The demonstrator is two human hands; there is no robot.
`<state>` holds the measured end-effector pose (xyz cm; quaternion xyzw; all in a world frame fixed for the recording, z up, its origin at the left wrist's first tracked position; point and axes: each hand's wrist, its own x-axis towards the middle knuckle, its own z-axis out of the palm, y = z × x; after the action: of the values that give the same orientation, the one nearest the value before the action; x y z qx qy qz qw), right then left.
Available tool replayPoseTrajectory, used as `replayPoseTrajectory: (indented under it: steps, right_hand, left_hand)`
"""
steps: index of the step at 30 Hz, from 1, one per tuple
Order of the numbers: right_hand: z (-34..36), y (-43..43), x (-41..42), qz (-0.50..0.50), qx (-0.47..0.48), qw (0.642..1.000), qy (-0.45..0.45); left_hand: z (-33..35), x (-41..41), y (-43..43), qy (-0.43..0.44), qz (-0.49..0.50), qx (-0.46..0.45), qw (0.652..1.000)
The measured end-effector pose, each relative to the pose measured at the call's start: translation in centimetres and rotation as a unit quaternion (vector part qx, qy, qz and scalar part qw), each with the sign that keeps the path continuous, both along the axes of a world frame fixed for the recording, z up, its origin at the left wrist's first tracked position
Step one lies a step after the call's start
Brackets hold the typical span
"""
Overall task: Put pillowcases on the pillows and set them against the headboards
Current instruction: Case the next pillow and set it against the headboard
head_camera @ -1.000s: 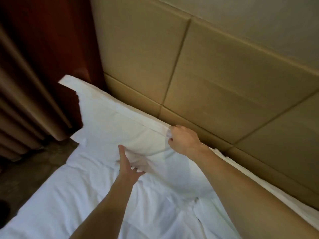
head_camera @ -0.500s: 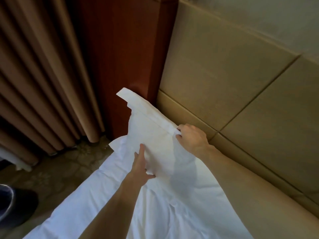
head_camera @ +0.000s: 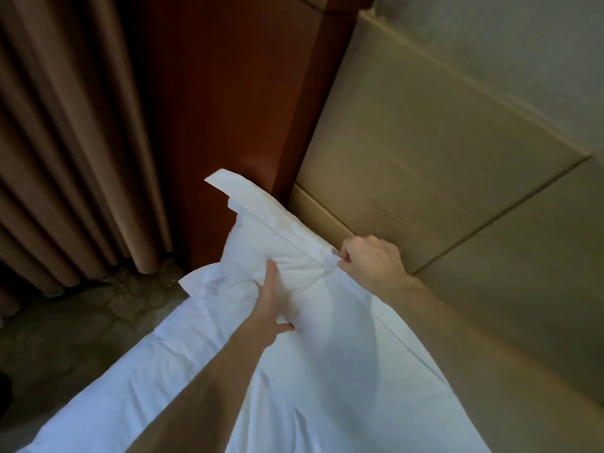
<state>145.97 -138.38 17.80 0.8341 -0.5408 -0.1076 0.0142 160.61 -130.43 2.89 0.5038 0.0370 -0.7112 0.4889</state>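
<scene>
Pinching pillow-stuffed pillowcase (head_camera: 261, 253), right hand (head_camera: 371, 263).

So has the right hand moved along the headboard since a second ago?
Yes. The right hand, pinching the pillowcase, has shifted left: it was right of the headboard seam, now left of it, nearer the wood panel.

txt: none legible | labels/brands: none | nums/signs: none

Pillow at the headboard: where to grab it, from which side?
Probably the top hem of the pillow: a thin flat flap, easy to pinch, as the right hand does. Come from the bed side, over the top; the headboard blocks the back. The left hand lies flat on the soft front.
</scene>
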Motion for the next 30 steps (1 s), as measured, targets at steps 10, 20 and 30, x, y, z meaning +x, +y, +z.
replayPoseTrajectory:
  steps: [10,20,30]
  right_hand:
    - [1.4,4.4,-9.0,-0.007,0.185,0.982,0.033]
    - [1.5,14.2,-29.2,-0.191,0.233,0.953,0.043]
    - [0.4,19.6,-34.7,-0.224,0.164,0.961,0.004]
  left_hand:
    - [2.8,-4.2,3.4,-0.155,-0.045,-0.006,0.987]
    - [5.2,-13.1,8.6,-0.175,-0.163,0.019,0.971]
    - [5.2,-21.5,12.8,-0.191,-0.153,0.070,0.967]
